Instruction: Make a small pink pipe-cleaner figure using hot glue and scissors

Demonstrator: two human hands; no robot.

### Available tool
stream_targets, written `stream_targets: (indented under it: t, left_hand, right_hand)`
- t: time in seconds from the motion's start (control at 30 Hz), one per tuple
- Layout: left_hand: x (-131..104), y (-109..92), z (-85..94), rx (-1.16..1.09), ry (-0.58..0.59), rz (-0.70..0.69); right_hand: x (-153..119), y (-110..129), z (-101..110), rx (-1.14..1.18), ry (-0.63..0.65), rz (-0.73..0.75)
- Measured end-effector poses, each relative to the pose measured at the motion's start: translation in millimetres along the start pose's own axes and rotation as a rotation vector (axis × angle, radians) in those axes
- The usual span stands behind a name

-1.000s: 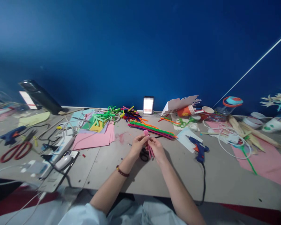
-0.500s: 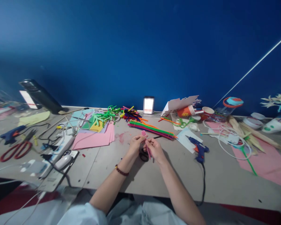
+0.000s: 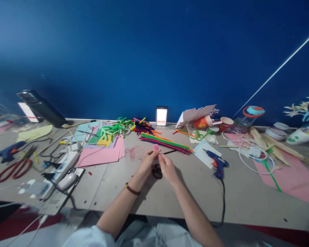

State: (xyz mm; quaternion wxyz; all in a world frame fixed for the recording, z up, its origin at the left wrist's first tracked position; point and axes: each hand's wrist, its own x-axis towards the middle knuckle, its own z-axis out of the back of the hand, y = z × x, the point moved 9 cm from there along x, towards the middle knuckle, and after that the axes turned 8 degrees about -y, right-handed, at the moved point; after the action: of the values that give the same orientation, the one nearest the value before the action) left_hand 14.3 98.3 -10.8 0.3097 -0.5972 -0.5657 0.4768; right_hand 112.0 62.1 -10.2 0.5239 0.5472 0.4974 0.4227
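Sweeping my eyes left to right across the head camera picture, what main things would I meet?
Red-handled scissors, white power strip, overlapping pink sheets, left hand with a small pink piece, right hand, right-side blue glue gun, white cup with green dots.

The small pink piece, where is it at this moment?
In the head view, the pink piece is just below centre, held in the left hand, just nearer than the multicoloured bundle.

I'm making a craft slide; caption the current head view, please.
Left hand holding a small pink piece, right hand close beside it, before bundled colorful pipe cleaners on a cluttered table.
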Motion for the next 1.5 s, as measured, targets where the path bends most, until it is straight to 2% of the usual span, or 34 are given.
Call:
stream_targets:
  t: [0.1,0.2,0.27,0.37,0.5,0.67,0.83,1.13,1.27,1.37,1.5]
  left_hand:
    - [-0.3,-1.9,1.4,-0.020,-0.018,0.006]
    - [0.2,-1.5,1.0,-0.055,-0.024,0.013]
    - [-0.3,3.5,-3.5,-0.072,0.011,0.044]
    - [-2.9,12.2,-7.8,-0.059,0.033,0.072]
    - [-11.0,23.1,-18.6,-0.044,0.136,0.130]
    - [-18.4,32.3,-26.7,-0.100,0.249,0.287]
    - [-18.0,27.3,-30.2,-0.194,0.298,0.340]
    - [-4.8,22.8,-17.5,-0.173,0.193,0.237]
    - [4.0,16.9,-2.9,-0.219,0.053,0.177]
    - [7.2,15.1,2.2,-0.258,-0.010,0.153]
    - [9.2,19.4,2.6,-0.302,-0.038,0.166]
  right_hand:
    - [0.0,1.4,-2.5,0.011,-0.006,0.014]
    - [-1.6,-13.6,-14.9,0.155,0.089,-0.157]
    - [-2.6,-17.7,-18.0,0.224,0.109,-0.215]
    - [-0.9,-17.9,-11.9,0.240,0.051,-0.226]
    - [3.1,-17.5,-1.6,0.238,-0.034,-0.219]
    - [3.0,-16.6,-4.2,0.275,0.008,-0.208]
    - [0.3,-18.6,-12.3,0.412,0.095,-0.255]
    - [-2.9,-22.8,-24.6,0.447,0.199,-0.279]
    - [-4.6,-27.3,-30.1,0.391,0.248,-0.284]
    - [-5.7,-30.9,-32.3,0.371,0.250,-0.293]
    - [-4.2,-34.5,-31.7,0.320,0.235,-0.305]
